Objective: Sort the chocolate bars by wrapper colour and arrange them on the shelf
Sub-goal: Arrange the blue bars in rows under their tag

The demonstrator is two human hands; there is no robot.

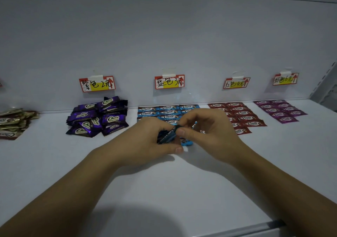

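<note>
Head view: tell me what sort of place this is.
Probably a shop shelf, or a mock-up of one: handwritten price tags taped to the back panel, with purple bars, blue bars and red bars grouped by colour beneath them.

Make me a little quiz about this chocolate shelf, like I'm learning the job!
1. True or false: the purple bars lie in neat flat rows.
2. Fill in: the left hand and the right hand hold bars with ___ wrappers.
3. Which group sits farthest right on the shelf? A purple, B pink, C red.
Key: 1 false, they are heaped. 2 blue, see the held bars. 3 B, the pink bars.
</note>
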